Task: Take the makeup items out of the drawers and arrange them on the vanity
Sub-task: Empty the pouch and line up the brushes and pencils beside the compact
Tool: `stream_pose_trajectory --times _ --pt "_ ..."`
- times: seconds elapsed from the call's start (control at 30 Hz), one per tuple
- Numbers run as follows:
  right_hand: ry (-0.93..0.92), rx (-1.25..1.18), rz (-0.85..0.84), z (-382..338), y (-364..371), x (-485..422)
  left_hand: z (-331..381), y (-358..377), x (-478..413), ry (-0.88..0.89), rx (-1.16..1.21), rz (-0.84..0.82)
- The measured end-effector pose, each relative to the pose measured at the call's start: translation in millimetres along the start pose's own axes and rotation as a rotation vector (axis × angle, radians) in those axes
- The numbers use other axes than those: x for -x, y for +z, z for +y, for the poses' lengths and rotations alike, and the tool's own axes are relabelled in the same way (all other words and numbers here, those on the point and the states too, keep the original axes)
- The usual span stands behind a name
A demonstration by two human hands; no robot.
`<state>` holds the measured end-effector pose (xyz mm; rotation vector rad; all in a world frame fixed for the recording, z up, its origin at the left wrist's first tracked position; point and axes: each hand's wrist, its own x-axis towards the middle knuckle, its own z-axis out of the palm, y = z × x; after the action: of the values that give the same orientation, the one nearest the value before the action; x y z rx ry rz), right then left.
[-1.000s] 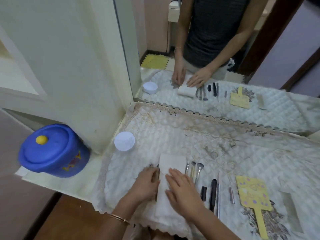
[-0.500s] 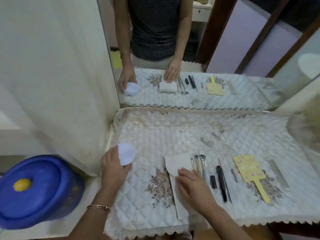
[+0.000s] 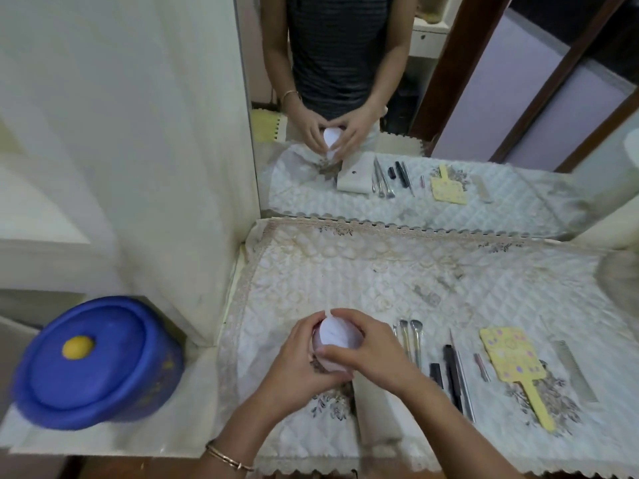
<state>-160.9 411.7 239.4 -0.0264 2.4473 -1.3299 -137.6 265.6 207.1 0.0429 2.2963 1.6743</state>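
A round white jar point(image 3: 334, 335) is held above the quilted vanity cover point(image 3: 345, 271), tilted so its lid faces me. My left hand point(image 3: 301, 361) grips it from the left and below, and my right hand point(image 3: 366, 347) curls round its lid from the right. Below my right wrist lies a white box point(image 3: 377, 409). To its right are three silver brushes point(image 3: 411, 340), a short black tube point(image 3: 436, 373), a black pencil point(image 3: 453, 378), a thin silver tool point(image 3: 465, 385), a small pink stick point(image 3: 481, 367), a yellow hand mirror point(image 3: 511, 357) and a clear comb point(image 3: 575, 371).
A blue lidded tub point(image 3: 96, 364) with a yellow knob stands on the ledge at the left. A mirror point(image 3: 449, 115) along the back reflects the person and the items. A cream wall panel point(image 3: 138, 133) rises at the left of the vanity.
My left hand has lifted the white jar from the cover's left side and carried it toward the middle. My right hand has left the white box and now grips the jar's lid.
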Motion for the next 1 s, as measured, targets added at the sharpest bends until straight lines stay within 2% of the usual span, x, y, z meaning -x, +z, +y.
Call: stream_pose_trajectory --times 0.2,0.33,0.57,0.63,0.7,0.83,0.93,1.0 --pt "0.01 0.081 -0.146 4 -16 1 0 6 2 -0.099 0.139 -0.027" --pt "-0.008 0.124 -0.142 10 -17 1 0 7 2 -0.122 0.158 -0.052" --pt "0.053 -0.128 -0.222 13 -36 -13 -2 4 9 -0.112 0.135 -0.077" --pt "0.129 -0.286 -0.18 14 -42 -22 -4 4 10 -0.117 0.143 -0.074" --pt "0.227 -0.388 -0.044 17 -43 -34 -8 3 13 -0.124 0.158 -0.059" --pt "0.222 -0.261 0.086 26 -27 -54 -12 5 17 -0.148 0.139 -0.042" --pt "0.17 -0.201 0.074 17 -10 -66 -17 6 13 -0.127 -0.013 -0.017" --pt "0.146 -0.192 0.021 10 1 -73 -27 7 10 -0.101 -0.174 0.073"
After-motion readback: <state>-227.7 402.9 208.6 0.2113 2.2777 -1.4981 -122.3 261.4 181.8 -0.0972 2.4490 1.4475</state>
